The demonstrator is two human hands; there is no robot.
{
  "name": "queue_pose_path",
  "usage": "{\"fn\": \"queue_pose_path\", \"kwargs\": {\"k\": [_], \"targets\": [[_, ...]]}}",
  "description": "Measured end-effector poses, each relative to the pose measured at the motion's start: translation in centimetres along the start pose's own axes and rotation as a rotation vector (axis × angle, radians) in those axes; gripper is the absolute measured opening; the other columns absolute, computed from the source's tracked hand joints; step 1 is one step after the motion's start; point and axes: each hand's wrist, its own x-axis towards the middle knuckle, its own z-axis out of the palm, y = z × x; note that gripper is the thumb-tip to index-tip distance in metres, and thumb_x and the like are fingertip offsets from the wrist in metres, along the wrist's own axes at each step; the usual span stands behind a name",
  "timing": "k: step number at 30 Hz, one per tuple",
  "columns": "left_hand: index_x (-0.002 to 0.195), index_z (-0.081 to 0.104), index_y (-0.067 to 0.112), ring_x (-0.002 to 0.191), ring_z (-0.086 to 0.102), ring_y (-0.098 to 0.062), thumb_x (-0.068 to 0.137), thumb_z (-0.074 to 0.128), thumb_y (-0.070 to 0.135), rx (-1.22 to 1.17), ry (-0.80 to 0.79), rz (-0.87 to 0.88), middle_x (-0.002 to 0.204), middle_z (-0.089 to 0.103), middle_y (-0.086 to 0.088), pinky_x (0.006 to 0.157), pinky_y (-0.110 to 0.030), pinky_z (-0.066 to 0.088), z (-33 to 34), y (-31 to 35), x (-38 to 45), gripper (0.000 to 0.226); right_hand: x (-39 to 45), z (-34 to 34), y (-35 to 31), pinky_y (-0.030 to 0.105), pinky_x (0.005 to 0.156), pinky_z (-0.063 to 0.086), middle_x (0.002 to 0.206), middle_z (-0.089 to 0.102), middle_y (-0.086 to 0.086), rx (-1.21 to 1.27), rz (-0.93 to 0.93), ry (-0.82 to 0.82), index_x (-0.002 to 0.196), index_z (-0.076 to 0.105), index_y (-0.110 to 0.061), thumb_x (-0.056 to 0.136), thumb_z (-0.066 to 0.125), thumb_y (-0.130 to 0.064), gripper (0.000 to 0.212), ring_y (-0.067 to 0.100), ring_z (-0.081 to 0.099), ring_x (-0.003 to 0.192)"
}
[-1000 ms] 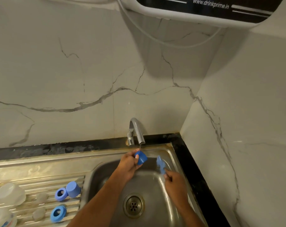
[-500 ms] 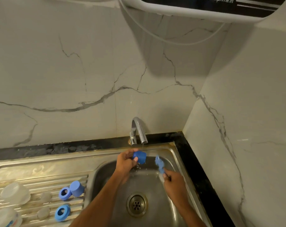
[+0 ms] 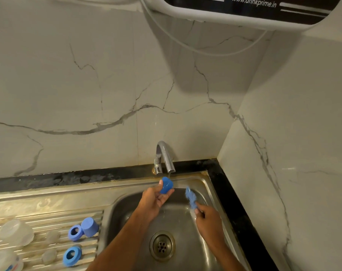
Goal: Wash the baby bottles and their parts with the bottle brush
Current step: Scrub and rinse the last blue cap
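Sink [image 3: 127, 200]: left hand [image 3: 153, 200] grips blue cap [image 3: 166, 185]; right hand [image 3: 209, 218] pinches, seemingly, bottle brush [image 3: 191, 198].

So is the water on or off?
On. A thin stream falls from the tap onto the blue cap that the left hand holds under it.

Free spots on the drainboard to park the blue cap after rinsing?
Bare ribs lie between the blue rings and the sink basin, and along the drainboard's back edge. The front-left is crowded: clear domes, nipples, bottle.
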Motion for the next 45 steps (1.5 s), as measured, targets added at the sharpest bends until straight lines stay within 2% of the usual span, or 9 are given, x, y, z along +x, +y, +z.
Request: {"fn": "queue_pose_path", "kwargs": {"k": [10, 12, 16, 23, 26, 29, 32, 41, 45], "targets": [[0.134, 0.043, 0.003, 0.12, 0.061, -0.043, 0.107, 0.04, 0.017, -0.092, -0.028, -0.146, 0.133, 0.056, -0.031, 0.11, -0.054, 0.044, 0.3, -0.5, 0.6, 0.031, -0.1, -0.2, 0.3, 0.018, 0.06, 0.051, 0.074, 0.067, -0.012, -0.005, 0.006, 0.002, 0.102, 0.074, -0.027, 0.099, 0.055, -0.02, 0.02, 0.002, 0.064, 0.068], [0.136, 0.046, 0.002, 0.122, 0.058, -0.038, 0.104, 0.046, 0.012, 0.003, -0.03, -0.122, 0.135, 0.055, -0.025, 0.108, -0.053, 0.044, 0.0, -0.5, 0.7, 0.033, -0.1, -0.2, 0.2, 0.013, 0.063, 0.05, 0.077, 0.063, -0.017, 0.013, -0.001, 0.004, 0.112, 0.072, -0.025, 0.099, 0.055, -0.02, 0.022, -0.001, 0.062, 0.072], [0.13, 0.053, 0.007, 0.121, 0.057, -0.038, 0.092, 0.052, -0.014, 0.15, -0.034, -0.055, 0.132, 0.052, -0.018, 0.103, -0.05, 0.05, -0.5, -0.3, 1.1, 0.044, -0.1, -0.1, 0.2, 0.025, 0.071, 0.056, 0.074, 0.06, -0.017, 0.011, 0.009, -0.004, 0.114, 0.071, -0.022, 0.099, 0.056, -0.019, 0.022, 0.003, 0.063, 0.071], [0.115, 0.061, 0.023, 0.11, 0.064, -0.016, 0.077, 0.081, -0.002, 1.033, 0.09, 0.364, 0.114, 0.066, 0.004, 0.09, -0.028, 0.053, -0.5, -0.8, 1.7, 0.05, -0.2, 0.4, 0.2, 0.011, 0.066, 0.045, 0.098, 0.07, -0.013, 0.007, 0.048, -0.028, 0.121, 0.067, -0.024, 0.099, 0.055, -0.023, 0.025, -0.002, 0.063, 0.082], [0.12, 0.059, 0.021, 0.103, 0.06, -0.005, 0.076, 0.082, 0.002, 1.088, 0.177, 0.572, 0.113, 0.062, 0.01, 0.084, -0.019, 0.049, 0.5, -0.5, 1.7, 0.053, -0.2, 0.1, -0.1, 0.014, 0.057, 0.045, 0.077, 0.068, -0.01, 0.016, 0.052, -0.036, 0.102, 0.071, -0.029, 0.099, 0.054, -0.023, 0.019, 0.003, 0.063, 0.068], [0.127, 0.058, 0.024, 0.107, 0.06, -0.004, 0.08, 0.081, 0.008, 1.102, 0.175, 0.648, 0.117, 0.062, 0.013, 0.094, -0.024, 0.048, 0.6, -0.6, 2.2, 0.055, -0.1, 0.0, 0.2, 0.019, 0.053, 0.042, 0.066, 0.065, -0.001, 0.011, 0.051, -0.025, 0.081, 0.07, -0.025, 0.098, 0.056, -0.024, 0.022, 0.004, 0.058, 0.057], [0.127, 0.059, 0.025, 0.112, 0.059, -0.005, 0.077, 0.084, 0.018, 1.36, 0.096, 0.559, 0.12, 0.064, 0.009, 0.1, -0.027, 0.048, -0.7, -1.7, 2.5, 0.056, -0.3, 0.1, 0.2, 0.015, 0.053, 0.042, 0.07, 0.066, -0.009, 0.015, 0.049, -0.04, 0.094, 0.071, -0.029, 0.098, 0.056, -0.024, 0.017, 0.002, 0.061, 0.062], [0.129, 0.058, 0.025, 0.11, 0.062, -0.007, 0.081, 0.082, 0.019, 1.242, 0.195, 0.652, 0.12, 0.064, 0.01, 0.098, -0.03, 0.052, -0.3, -1.9, 2.5, 0.054, -0.6, -0.2, 0.2, 0.025, 0.06, 0.052, 0.07, 0.067, -0.006, 0.008, 0.03, -0.038, 0.082, 0.069, -0.028, 0.098, 0.057, -0.024, 0.02, 0.008, 0.064, 0.065], [0.128, 0.059, 0.024, 0.111, 0.062, -0.009, 0.079, 0.084, 0.022, 1.254, 0.221, 0.654, 0.121, 0.067, 0.005, 0.1, -0.031, 0.052, -0.6, -2.4, 2.7, 0.055, -0.6, -0.3, -0.2, 0.015, 0.055, 0.042, 0.072, 0.067, -0.008, 0.028, 0.029, -0.041, 0.096, 0.071, -0.029, 0.099, 0.055, -0.021, 0.018, 0.004, 0.062, 0.064]]}}
